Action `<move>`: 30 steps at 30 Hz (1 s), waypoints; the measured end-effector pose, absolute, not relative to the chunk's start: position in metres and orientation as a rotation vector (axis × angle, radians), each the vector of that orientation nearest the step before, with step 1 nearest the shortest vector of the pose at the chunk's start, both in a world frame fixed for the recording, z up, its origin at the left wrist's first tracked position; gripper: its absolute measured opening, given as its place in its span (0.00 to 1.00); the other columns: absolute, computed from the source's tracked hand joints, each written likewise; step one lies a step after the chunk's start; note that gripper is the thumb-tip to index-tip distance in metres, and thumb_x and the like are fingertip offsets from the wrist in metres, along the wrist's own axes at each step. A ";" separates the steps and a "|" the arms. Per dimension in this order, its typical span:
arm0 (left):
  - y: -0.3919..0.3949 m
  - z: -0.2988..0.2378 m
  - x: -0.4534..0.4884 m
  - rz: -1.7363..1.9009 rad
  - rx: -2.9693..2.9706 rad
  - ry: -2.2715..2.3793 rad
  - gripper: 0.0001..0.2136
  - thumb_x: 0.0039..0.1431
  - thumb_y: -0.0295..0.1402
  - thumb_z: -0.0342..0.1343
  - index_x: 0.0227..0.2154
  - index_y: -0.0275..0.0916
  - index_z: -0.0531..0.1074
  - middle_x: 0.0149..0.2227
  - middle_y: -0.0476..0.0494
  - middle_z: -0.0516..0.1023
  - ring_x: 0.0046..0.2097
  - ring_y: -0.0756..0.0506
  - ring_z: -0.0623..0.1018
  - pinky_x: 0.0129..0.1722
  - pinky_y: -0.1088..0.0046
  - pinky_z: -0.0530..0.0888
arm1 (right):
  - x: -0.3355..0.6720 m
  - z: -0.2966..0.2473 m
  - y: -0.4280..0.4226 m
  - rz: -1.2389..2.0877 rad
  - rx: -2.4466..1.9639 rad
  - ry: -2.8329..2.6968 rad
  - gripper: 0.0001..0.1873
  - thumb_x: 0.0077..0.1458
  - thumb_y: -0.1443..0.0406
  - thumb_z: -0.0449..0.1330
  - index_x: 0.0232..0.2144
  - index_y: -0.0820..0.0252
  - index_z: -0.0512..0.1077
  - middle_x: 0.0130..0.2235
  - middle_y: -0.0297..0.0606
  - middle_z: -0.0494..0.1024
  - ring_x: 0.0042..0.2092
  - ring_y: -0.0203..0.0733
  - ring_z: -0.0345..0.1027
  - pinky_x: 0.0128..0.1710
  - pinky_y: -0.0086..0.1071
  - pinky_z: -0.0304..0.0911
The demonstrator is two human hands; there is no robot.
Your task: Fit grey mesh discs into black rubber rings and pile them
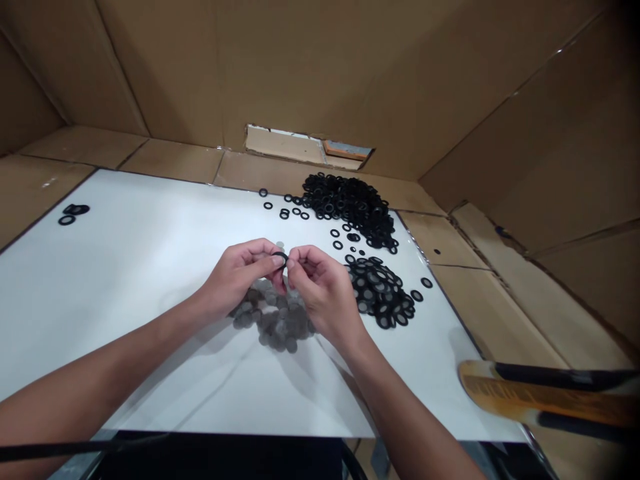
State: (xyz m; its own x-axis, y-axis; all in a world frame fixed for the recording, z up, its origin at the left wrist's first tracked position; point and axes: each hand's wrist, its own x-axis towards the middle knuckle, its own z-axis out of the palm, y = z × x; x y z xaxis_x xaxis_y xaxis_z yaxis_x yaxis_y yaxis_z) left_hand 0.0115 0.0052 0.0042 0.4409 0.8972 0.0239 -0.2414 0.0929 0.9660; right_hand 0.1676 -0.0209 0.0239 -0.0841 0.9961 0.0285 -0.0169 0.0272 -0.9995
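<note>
Between my hands, above the white board, is a small black ring (281, 256), partly covered by fingertips. My left hand (249, 268) is closed in a pinch on the ring's left side. My right hand (323, 280) pinches at its right edge; whether a small disc is also between those fingers I cannot make out. Under the hands lies a loose heap of thin grey discs (283, 327). Close to the right of my right hand is a pile of black rings with grey centres (384, 293).
A large heap of black rings (350, 203) lies at the board's back right, with several strays around it. A few rings (67, 219) sit far left on the white board (150, 227). Cardboard walls (320, 67) enclose the back and sides. A yellow-and-black object (540, 397) juts in at lower right.
</note>
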 end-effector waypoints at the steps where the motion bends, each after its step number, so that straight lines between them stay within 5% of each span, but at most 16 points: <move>1: 0.005 0.004 0.011 0.967 1.178 0.711 0.07 0.62 0.35 0.60 0.34 0.37 0.73 0.27 0.50 0.76 0.30 0.49 0.77 0.38 0.71 0.73 | 0.168 0.024 -0.021 1.248 -1.138 -1.289 0.09 0.56 0.61 0.61 0.27 0.58 0.66 0.23 0.29 0.70 0.25 0.33 0.64 0.28 0.28 0.60; 30: 0.003 0.006 0.013 0.976 1.151 0.811 0.08 0.58 0.37 0.63 0.33 0.36 0.76 0.28 0.47 0.79 0.32 0.47 0.79 0.39 0.69 0.75 | 0.167 0.022 -0.022 1.295 -1.159 -1.211 0.09 0.55 0.61 0.61 0.28 0.57 0.65 0.25 0.30 0.70 0.28 0.35 0.64 0.30 0.29 0.60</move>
